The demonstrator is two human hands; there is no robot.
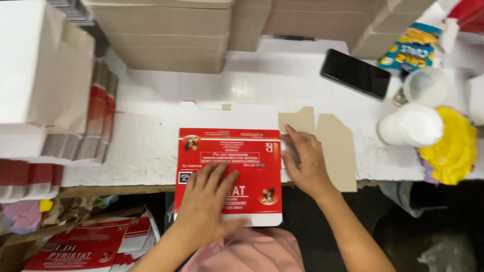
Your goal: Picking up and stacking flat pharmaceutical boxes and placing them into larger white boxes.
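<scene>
On the white table (151, 146), both flat, spread hands (206, 196) (305, 158) press a red carton (237, 156).

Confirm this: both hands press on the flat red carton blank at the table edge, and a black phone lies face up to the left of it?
Not quite. The head view shows the black phone lying to the upper right of the red carton blank, not left. The left hand and right hand do press on it.

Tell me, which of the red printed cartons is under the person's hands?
The flat red carton on the white table's edge; the others lie in a box below, lower left.
</scene>
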